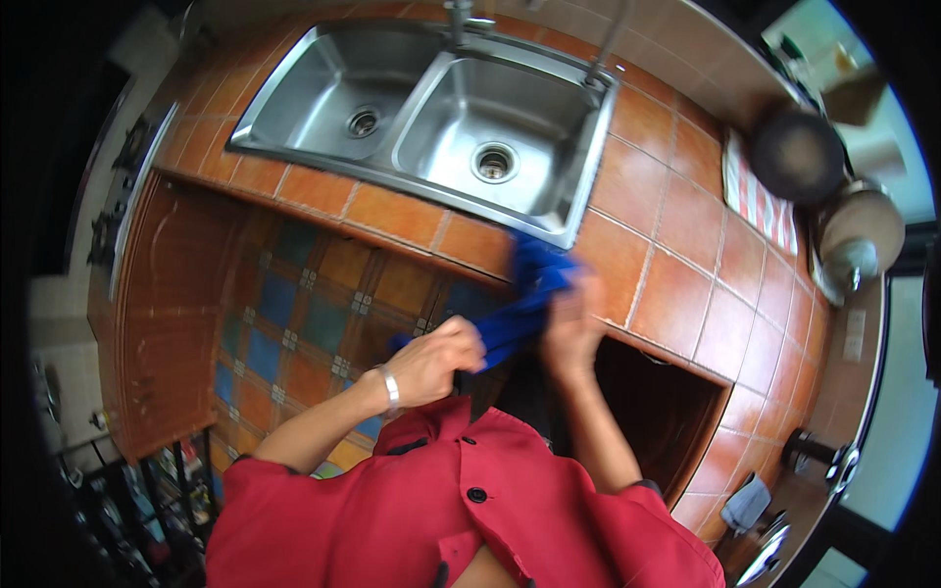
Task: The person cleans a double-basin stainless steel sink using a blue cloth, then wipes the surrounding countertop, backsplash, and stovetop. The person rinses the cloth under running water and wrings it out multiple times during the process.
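A blue cloth (526, 301) is stretched between my two hands, just in front of the counter's edge. My left hand (441, 358), with a silver bracelet on its wrist, is closed around the cloth's lower end. At the upper end my right hand (575, 323) is blurred, and its fingers are on the cloth. One part of the cloth reaches up to the front rim of the steel double sink (419, 180). Both basins show bare metal and a drain in the bottom.
Orange tiles (632, 235) cover the counter. Along the right stand a dark pan (798, 156), a striped towel (761, 195) and a glass-lidded pot (856, 246). A gas stove (110, 220) is at left. Below the counter, a cabinet door (173, 316) stands open above patterned floor tiles (316, 323).
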A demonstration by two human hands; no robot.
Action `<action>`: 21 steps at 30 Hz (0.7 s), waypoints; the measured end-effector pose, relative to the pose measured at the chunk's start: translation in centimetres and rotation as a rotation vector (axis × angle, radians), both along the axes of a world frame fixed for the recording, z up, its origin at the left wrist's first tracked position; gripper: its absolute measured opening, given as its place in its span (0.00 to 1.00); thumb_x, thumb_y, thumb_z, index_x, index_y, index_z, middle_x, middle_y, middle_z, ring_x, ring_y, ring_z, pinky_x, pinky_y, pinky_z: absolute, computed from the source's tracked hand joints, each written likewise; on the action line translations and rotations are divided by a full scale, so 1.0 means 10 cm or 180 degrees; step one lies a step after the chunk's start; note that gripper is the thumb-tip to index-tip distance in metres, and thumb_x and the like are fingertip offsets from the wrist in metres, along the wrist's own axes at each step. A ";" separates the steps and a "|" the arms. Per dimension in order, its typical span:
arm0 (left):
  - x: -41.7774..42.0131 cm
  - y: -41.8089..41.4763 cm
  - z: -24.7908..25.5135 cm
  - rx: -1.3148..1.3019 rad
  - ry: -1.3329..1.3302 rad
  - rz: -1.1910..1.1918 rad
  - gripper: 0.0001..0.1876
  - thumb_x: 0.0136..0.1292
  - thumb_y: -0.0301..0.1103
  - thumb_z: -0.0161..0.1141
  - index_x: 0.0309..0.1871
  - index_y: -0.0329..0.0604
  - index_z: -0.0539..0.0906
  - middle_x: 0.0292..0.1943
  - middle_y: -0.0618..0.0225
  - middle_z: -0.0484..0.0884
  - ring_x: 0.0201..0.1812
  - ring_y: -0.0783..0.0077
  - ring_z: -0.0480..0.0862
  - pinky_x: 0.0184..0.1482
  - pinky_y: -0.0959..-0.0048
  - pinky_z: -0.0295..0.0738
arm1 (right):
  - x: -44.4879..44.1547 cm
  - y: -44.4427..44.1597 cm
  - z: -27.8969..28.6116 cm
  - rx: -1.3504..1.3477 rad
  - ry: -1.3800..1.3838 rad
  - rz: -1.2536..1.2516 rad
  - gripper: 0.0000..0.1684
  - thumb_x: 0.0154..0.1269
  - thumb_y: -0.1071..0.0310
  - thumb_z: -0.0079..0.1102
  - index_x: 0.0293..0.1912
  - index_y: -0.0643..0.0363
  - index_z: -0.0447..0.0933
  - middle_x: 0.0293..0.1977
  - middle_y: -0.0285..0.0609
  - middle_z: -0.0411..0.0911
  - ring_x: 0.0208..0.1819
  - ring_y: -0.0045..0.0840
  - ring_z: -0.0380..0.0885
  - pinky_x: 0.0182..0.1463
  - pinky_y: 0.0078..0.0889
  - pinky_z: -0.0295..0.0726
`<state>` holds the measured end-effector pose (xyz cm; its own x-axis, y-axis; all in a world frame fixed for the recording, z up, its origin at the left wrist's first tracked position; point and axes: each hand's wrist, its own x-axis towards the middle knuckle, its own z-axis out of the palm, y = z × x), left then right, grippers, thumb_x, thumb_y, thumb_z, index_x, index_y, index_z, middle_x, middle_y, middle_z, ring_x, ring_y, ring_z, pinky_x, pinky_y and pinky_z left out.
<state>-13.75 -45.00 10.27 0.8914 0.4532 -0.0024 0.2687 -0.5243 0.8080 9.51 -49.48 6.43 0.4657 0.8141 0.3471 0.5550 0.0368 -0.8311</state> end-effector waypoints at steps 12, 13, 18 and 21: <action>0.00 0.41 -0.44 -0.1758 -0.0420 0.0668 0.25 0.56 0.11 0.46 0.51 0.40 0.87 0.52 0.57 0.86 0.52 0.56 0.83 0.60 0.64 0.76 | 0.07 1.25 -0.12 -0.0526 -0.1681 0.1173 0.10 0.62 0.69 0.64 0.44 0.57 0.78 0.47 0.47 0.78 0.49 0.45 0.74 0.53 0.45 0.69; 0.06 0.56 -0.33 -0.1445 -0.0627 0.0883 0.24 0.56 0.11 0.47 0.51 0.40 0.87 0.51 0.57 0.86 0.53 0.56 0.83 0.60 0.64 0.76 | 0.11 1.56 -0.21 -0.0623 -0.1704 0.1442 0.09 0.62 0.68 0.64 0.42 0.57 0.78 0.42 0.47 0.77 0.45 0.43 0.74 0.49 0.44 0.70; 0.99 1.88 -0.31 -0.0140 -0.1165 0.1865 0.18 0.57 0.12 0.52 0.46 0.36 0.87 0.45 0.54 0.86 0.53 0.51 0.83 0.60 0.60 0.76 | 1.08 3.55 -1.09 -0.1519 -0.3938 0.1430 0.08 0.66 0.66 0.54 0.44 0.54 0.77 0.43 0.43 0.80 0.51 0.39 0.75 0.50 0.44 0.75; 1.43 2.49 -1.01 -0.0328 -0.0513 0.1688 0.14 0.54 0.15 0.57 0.42 0.37 0.87 0.43 0.51 0.86 0.49 0.48 0.84 0.55 0.59 0.78 | 1.27 3.59 -1.80 -0.1731 -0.4537 0.1101 0.16 0.65 0.64 0.55 0.52 0.54 0.74 0.52 0.44 0.76 0.56 0.39 0.72 0.54 0.41 0.75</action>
<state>0.56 -20.14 0.17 0.5344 0.8439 0.0470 0.3427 -0.2672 0.9006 22.22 -13.57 -11.54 -0.2077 0.9775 -0.0381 0.8944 0.2055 0.3972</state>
